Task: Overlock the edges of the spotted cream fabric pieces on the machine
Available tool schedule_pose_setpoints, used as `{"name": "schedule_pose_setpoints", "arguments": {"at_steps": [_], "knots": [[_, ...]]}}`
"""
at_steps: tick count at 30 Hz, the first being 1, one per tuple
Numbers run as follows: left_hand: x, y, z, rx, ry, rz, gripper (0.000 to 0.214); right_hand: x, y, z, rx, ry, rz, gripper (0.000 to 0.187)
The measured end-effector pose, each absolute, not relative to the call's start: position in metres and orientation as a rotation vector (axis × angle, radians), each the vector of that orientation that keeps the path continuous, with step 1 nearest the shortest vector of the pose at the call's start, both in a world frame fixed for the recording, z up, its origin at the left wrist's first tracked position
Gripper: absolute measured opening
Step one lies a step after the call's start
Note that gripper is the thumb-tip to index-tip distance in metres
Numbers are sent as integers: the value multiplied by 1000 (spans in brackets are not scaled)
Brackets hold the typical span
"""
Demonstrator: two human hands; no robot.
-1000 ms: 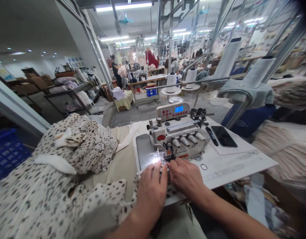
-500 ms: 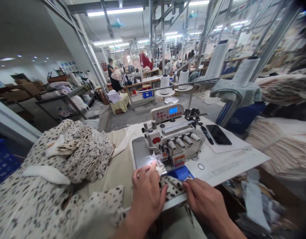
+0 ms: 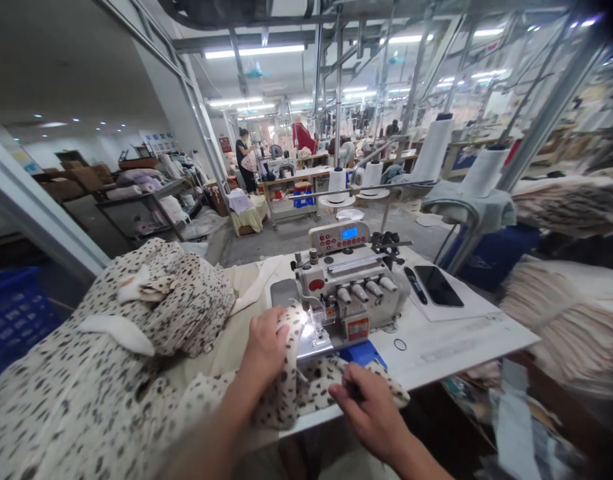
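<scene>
An overlock sewing machine stands on the white table, its small lamp lit over the presser foot. My left hand grips a raised fold of cream fabric with black spots just left of the presser foot. My right hand pinches a lower edge of the same fabric, close to a blue plate at the table's front. More of the spotted cloth lies in a large heap to the left. The needle area is partly hidden by the fabric.
A black phone lies on a paper sheet right of the machine. White thread cones stand behind it. A blue crate sits at the left, a pile of cloth at the right, and a co-worker stands far back.
My left hand has moved left and lifted the fabric into a fold by the presser foot. My right hand has shifted left along the cloth, and the view has tilted slightly.
</scene>
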State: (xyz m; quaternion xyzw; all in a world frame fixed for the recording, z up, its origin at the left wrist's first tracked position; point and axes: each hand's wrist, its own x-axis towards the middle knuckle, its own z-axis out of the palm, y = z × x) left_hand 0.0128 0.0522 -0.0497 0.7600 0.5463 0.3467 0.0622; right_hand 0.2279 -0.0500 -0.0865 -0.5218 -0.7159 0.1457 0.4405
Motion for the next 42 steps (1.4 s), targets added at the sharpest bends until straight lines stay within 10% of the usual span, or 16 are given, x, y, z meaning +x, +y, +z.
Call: {"name": "schedule_pose_setpoints", "arguments": {"at_steps": [8, 25, 42], "knots": [[9, 0, -38, 1698, 1735, 917, 40, 190, -35, -75, -990, -1632, 599, 29], [88, -13, -48, 1877, 1077, 892, 5, 230, -36, -90, -1175, -717, 1102, 45], [-29, 94, 91, 1905, 1049, 60, 47, 263, -123, -135, -1221, -508, 1336, 47]]}}
